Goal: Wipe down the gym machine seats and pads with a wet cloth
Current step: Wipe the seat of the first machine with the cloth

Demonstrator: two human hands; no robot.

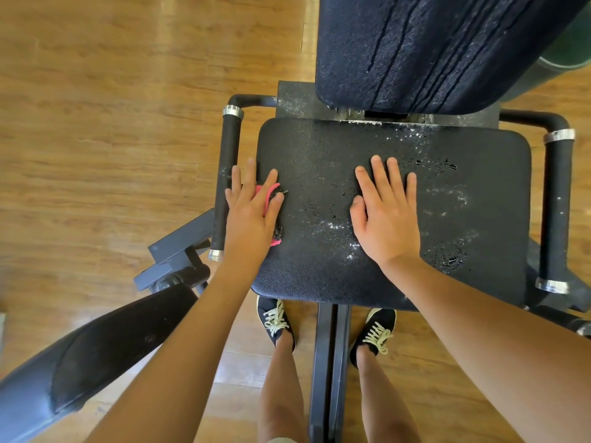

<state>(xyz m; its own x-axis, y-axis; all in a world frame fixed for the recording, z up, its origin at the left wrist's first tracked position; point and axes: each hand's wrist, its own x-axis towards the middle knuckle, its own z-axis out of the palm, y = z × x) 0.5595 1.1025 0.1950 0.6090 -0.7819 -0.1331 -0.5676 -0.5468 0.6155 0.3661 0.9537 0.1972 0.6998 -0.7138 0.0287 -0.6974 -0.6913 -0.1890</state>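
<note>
the left hand [252, 206] is laid flat with the fingers straight and slightly spread, and a pink cloth [268, 194] is pressed under it against the left edge of the black seat [319, 148]. only small parts of the cloth are seen, between the fingers and beside the palm. the right hand [387, 219] is spread wide and flat near the middle of the seat, and nothing is held in it. white flecks and small worn patches are scattered over the seat surface, mostly to the right of the right hand. the seat is flanked by two black handles with silver collars, the left handle [227, 187] just beside the left hand and the right handle [558, 212] well apart from both hands. a cracked dark backrest pad [431, 49] is seen above the seat's far edge. a long black arm pad [105, 356] is set at the lower left. two dark shoes [276, 321] with pale laces are planted on the wooden floor [112, 123], one on each side of the frame post [329, 362] under the seat.
</note>
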